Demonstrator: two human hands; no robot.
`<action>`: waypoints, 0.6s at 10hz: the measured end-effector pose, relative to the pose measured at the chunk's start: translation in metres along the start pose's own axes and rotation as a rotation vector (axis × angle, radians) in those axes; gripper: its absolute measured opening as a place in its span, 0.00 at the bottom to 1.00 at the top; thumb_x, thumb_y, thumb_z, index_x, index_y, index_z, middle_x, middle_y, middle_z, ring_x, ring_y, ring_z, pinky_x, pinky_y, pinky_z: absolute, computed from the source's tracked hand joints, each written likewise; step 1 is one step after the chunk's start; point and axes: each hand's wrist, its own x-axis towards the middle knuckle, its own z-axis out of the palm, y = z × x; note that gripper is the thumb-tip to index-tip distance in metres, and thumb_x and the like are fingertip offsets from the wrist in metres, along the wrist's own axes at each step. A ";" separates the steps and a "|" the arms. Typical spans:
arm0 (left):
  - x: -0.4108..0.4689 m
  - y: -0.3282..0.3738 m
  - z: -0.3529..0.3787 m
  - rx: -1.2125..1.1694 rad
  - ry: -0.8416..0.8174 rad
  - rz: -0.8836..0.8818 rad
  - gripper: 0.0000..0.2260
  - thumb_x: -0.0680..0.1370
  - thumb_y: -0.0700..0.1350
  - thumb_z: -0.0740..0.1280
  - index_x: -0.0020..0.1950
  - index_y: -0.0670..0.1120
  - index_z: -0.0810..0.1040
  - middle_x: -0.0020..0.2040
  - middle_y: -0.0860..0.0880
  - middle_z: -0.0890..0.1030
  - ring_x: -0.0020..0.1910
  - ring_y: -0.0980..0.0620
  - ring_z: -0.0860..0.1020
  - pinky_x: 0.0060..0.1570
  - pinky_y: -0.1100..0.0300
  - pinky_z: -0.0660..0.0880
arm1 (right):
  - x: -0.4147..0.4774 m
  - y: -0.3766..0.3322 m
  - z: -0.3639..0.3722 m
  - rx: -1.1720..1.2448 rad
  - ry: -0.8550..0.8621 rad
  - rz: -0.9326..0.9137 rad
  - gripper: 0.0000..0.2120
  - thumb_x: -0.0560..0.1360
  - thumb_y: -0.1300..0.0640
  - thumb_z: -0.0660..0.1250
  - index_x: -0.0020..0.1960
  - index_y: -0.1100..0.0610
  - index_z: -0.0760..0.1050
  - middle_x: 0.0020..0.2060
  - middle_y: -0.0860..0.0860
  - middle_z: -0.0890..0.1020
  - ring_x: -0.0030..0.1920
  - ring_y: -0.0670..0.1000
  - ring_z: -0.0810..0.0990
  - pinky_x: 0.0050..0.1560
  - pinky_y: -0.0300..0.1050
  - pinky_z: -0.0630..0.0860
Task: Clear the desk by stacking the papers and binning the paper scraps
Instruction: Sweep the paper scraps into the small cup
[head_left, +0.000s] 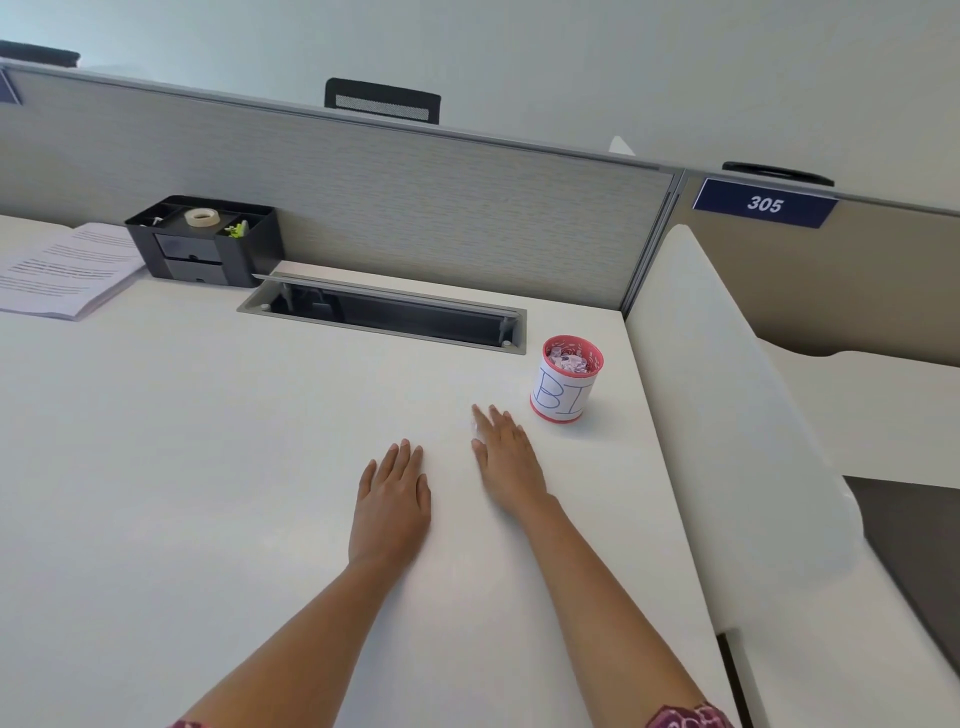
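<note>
Both of my hands lie flat on the white desk (208, 467), palms down with fingers straight. My left hand (392, 501) is near the desk's middle and my right hand (506, 462) is beside it, just left of a small pink bin (566, 382) with a white paper label. Paper scraps (570, 359) fill the bin to its rim. A stack of printed papers (62, 270) lies at the far left of the desk. Neither hand holds anything.
A black desk organiser (208, 241) with a roll of tape stands next to the papers. An open cable slot (384, 312) runs along the back of the desk. A grey partition (415, 202) stands behind, and a white divider (727, 415) closes the right side.
</note>
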 end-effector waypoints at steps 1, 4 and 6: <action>0.000 0.000 0.000 0.005 0.000 0.000 0.39 0.70 0.55 0.30 0.76 0.47 0.59 0.77 0.50 0.58 0.76 0.54 0.53 0.74 0.57 0.46 | -0.010 -0.002 0.000 -0.014 0.045 -0.103 0.23 0.82 0.63 0.48 0.76 0.53 0.57 0.76 0.52 0.57 0.77 0.52 0.52 0.74 0.43 0.51; 0.000 0.000 0.000 0.015 -0.011 0.002 0.39 0.69 0.54 0.29 0.76 0.46 0.58 0.77 0.50 0.57 0.76 0.54 0.53 0.74 0.56 0.46 | -0.054 -0.019 0.005 -0.090 0.170 -0.033 0.27 0.70 0.69 0.69 0.68 0.66 0.68 0.69 0.59 0.71 0.69 0.49 0.70 0.60 0.37 0.73; -0.001 -0.001 0.000 0.008 -0.011 0.001 0.39 0.69 0.55 0.30 0.76 0.46 0.59 0.77 0.50 0.57 0.76 0.54 0.53 0.74 0.57 0.46 | -0.058 0.004 0.009 0.032 0.362 -0.198 0.11 0.59 0.68 0.73 0.38 0.56 0.81 0.37 0.48 0.83 0.36 0.47 0.83 0.36 0.35 0.77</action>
